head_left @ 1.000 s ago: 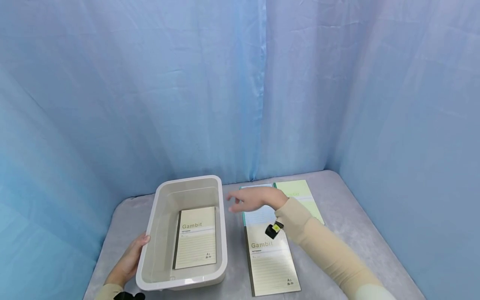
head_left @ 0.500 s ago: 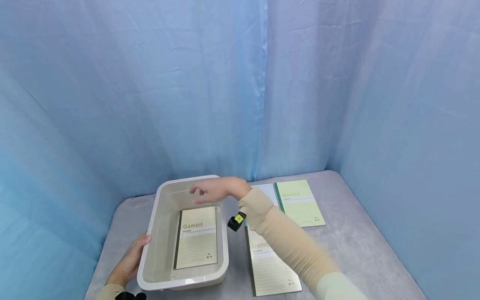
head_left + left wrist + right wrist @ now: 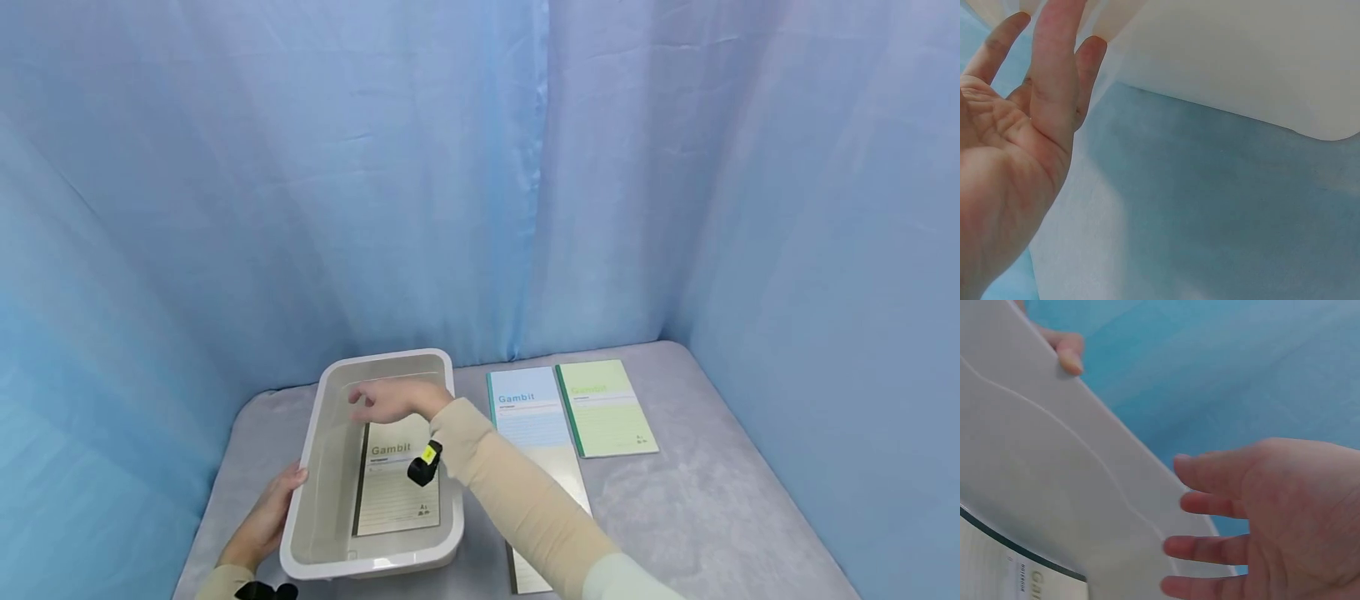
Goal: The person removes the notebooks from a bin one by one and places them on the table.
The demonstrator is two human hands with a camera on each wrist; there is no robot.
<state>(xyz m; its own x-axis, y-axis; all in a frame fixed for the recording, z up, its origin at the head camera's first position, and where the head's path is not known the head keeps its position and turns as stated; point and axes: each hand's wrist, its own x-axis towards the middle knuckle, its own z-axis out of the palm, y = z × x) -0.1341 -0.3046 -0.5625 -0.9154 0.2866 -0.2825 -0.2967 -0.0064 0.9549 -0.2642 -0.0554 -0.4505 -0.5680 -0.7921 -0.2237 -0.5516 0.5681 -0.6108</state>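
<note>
In the head view a pale grey plastic bin (image 3: 330,550) has a gold-lettered notebook (image 3: 397,517) lying flat on its floor. My left hand (image 3: 270,508) holds the bin at its left rim. In the left wrist view fingertips (image 3: 1094,44) press on the outside of the bin's wall, and the right wrist view shows a digit hooked over the rim. My right hand (image 3: 393,400) hovers over the far part of the bin, above the notebook's top edge. Its fingers are spread loosely, with nothing between them, as the right wrist view confirms.
Right of the bin lie a blue notebook (image 3: 521,400), a green notebook (image 3: 607,408) and a second gold-lettered notebook (image 3: 531,577), partly hidden under my right forearm. They rest on a grey cloth-covered table (image 3: 697,500). Blue curtains (image 3: 480,208) enclose the back and sides.
My right hand has moved left from above the notebooks, across the bin's right rim, to over the bin's inside. The left hand stays on the rim; the notebooks look unmoved.
</note>
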